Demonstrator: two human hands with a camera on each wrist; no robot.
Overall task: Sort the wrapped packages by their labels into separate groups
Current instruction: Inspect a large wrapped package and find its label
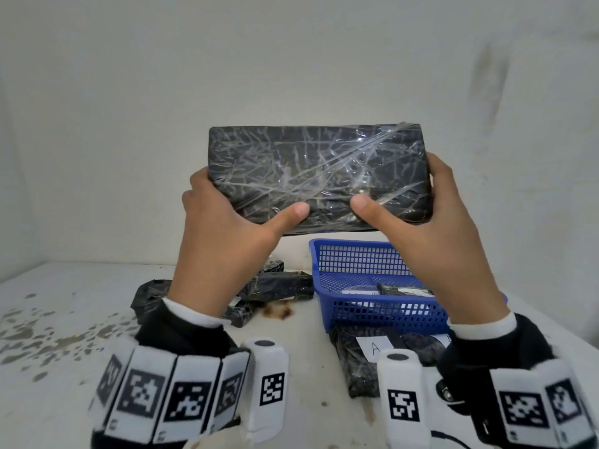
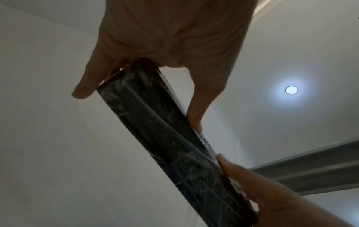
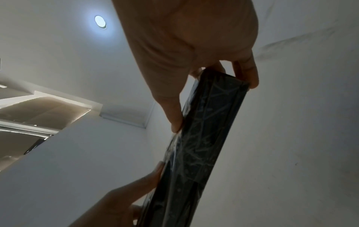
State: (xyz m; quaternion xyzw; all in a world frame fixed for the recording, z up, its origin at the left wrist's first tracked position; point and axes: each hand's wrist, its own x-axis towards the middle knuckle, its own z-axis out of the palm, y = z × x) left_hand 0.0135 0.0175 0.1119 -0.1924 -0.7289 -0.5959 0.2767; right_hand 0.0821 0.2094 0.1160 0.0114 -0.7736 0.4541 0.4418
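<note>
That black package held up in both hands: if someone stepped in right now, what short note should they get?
Left hand and right hand both grip the black package, raised upright above the table; no label shows on the side facing the camera.
Blue basket holds at least one package. A package marked A lies in front of it. An unsorted pile sits left of the basket.
Left: find this package's label, place it, then sort the pile.
</note>
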